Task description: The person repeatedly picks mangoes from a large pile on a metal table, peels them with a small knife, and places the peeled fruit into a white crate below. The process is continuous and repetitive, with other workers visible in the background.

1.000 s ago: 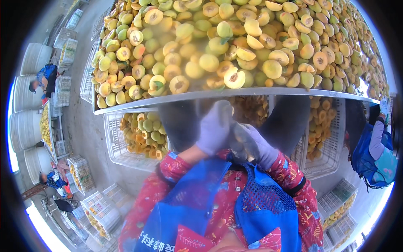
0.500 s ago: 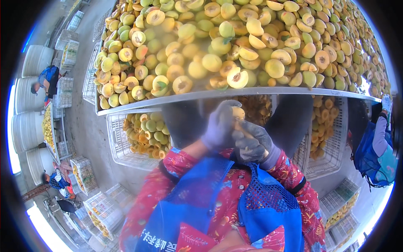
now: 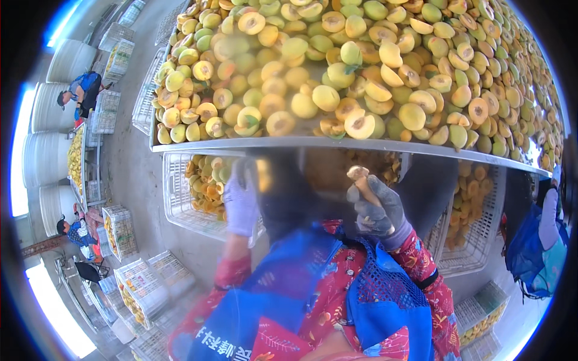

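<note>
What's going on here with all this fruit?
Someone stands at a metal-edged table heaped with yellow-green fruit, much of it cut in half. Their right hand grips a short tan tool, its knobbed end pointing up toward the table. Their left hand is apart from it, over the white crate of fruit below the table; a yellow blur beside it is too smeared to identify. Other people are nearby.

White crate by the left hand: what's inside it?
The white crate holds a heap of yellow-green and orange fruit. The left hand covers part of it, the metal table edge hides its far end, and the lower fruit cannot be seen.
</note>
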The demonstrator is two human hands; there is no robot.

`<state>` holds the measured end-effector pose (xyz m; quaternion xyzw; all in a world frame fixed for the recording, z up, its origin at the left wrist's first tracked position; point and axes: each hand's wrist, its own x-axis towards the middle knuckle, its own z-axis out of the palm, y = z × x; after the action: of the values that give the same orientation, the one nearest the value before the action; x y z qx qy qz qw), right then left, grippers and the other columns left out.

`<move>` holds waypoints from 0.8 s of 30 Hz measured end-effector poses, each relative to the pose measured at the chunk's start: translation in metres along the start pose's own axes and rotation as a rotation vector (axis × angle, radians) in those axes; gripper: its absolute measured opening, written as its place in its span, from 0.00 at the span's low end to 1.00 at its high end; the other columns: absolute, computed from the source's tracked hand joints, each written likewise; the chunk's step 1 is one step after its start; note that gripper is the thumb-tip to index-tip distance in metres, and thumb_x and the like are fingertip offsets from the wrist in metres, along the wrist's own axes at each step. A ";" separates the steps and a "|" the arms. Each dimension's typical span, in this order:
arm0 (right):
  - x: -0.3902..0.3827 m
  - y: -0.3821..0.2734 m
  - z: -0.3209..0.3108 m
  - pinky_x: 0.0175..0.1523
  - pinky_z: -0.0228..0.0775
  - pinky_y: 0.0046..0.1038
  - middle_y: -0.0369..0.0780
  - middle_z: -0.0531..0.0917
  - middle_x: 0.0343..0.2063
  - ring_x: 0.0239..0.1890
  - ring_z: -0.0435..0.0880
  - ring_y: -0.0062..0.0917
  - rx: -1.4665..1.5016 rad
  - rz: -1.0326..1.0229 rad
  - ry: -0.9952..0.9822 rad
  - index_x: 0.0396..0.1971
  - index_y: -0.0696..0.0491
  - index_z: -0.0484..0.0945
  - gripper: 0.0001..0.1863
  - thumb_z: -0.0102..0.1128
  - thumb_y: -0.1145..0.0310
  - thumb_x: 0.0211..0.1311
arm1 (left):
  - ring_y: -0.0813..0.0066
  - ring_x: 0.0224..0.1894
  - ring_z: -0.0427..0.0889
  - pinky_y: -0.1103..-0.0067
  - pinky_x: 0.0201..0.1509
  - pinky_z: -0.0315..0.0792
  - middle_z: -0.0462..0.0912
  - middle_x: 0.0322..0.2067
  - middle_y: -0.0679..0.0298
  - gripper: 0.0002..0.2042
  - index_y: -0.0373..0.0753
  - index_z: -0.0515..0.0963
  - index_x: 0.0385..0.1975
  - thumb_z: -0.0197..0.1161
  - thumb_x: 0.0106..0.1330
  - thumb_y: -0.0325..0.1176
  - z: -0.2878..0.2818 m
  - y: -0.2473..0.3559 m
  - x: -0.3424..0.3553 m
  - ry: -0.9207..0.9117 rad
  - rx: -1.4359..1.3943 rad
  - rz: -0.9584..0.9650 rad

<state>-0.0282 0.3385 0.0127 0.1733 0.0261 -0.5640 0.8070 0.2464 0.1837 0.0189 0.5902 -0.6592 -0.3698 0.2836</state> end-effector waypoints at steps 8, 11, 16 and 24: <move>-0.001 0.000 -0.025 0.14 0.56 0.20 0.40 0.77 0.21 0.08 0.65 0.18 -0.028 0.110 0.093 0.58 0.42 0.72 0.17 0.40 0.51 0.80 | 0.46 0.55 0.76 0.60 0.61 0.70 0.79 0.52 0.49 0.20 0.37 0.79 0.52 0.65 0.67 0.43 0.034 0.038 0.076 0.091 0.881 0.395; -0.011 -0.002 -0.025 0.14 0.55 0.20 0.40 0.75 0.19 0.08 0.65 0.18 -0.253 0.035 0.170 0.52 0.47 0.75 0.18 0.43 0.51 0.79 | 0.47 0.53 0.78 0.59 0.58 0.71 0.80 0.48 0.50 0.20 0.37 0.78 0.49 0.69 0.62 0.43 0.059 0.034 0.104 -0.106 0.803 0.345; -0.014 0.016 0.038 0.15 0.55 0.19 0.39 0.76 0.18 0.10 0.66 0.17 -0.985 -0.146 0.511 0.46 0.59 0.75 0.22 0.46 0.52 0.79 | 0.58 0.50 0.80 0.69 0.54 0.74 0.80 0.44 0.53 0.16 0.36 0.76 0.47 0.68 0.65 0.37 0.069 0.041 0.092 -0.207 0.219 0.400; 0.013 0.019 0.041 0.22 0.67 0.42 0.48 0.77 0.14 0.12 0.73 0.45 -2.405 -1.031 0.086 0.43 0.57 0.73 0.09 0.59 0.70 0.69 | 0.73 0.47 0.81 0.78 0.53 0.74 0.81 0.45 0.59 0.18 0.32 0.76 0.52 0.57 0.73 0.42 0.073 0.076 0.031 -0.513 -0.820 0.042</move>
<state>-0.0124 0.3199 0.0531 -0.6631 0.5988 -0.4242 0.1475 0.1392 0.1661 0.0379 0.3061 -0.5194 -0.7269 0.3288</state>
